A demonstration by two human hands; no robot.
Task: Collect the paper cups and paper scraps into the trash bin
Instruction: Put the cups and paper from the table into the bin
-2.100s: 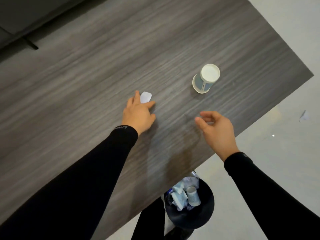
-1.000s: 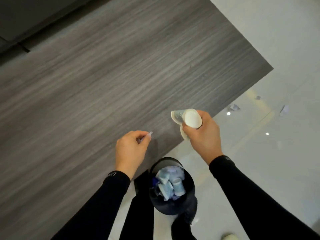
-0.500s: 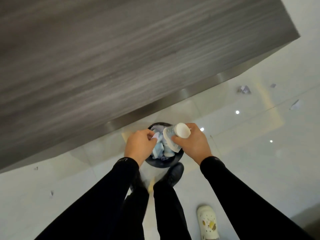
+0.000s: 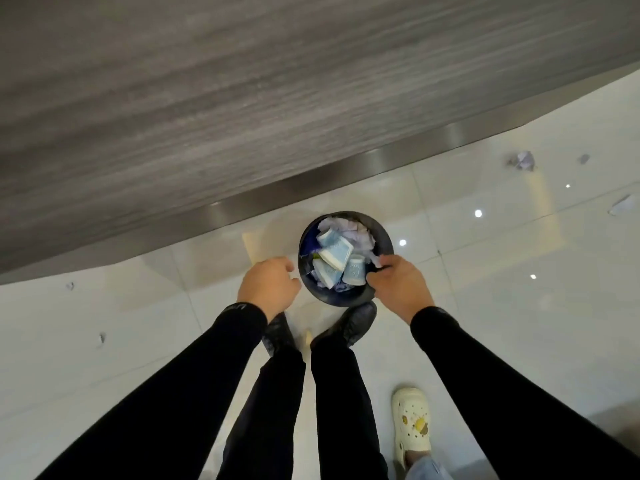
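So the pale blue printed paper cups (image 4: 334,252) are in the round black plastic trash bin (image 4: 332,299), piled on crumpled white paper. They're lying every which way. The middle one is on its side with its long axis running upper-left to lower-right, and the one nearest the right grip (image 4: 398,285) looks tipped with its narrow end toward the tabletop (image 4: 242,98).

Cups like these weigh nothing and have thin walls that crush easily, so I'd pinch them lightly across the wall near the rim. Same goes for the crumpled white paper ball (image 4: 524,161) and the flat white scrap (image 4: 621,204) out on the glossy white tile floor (image 4: 519,306). The ball is an easy grab. The flat one probably needs lifting from an edge.

The left grip (image 4: 268,287) hangs just beside the bin, fingers loosely curled, nothing in it. The right one is over the bin's rim with fingers curled, and honestly I can't tell if it's pinching anything.

There's also a cream clog (image 4: 412,431) near the person's black shoes (image 4: 349,322).
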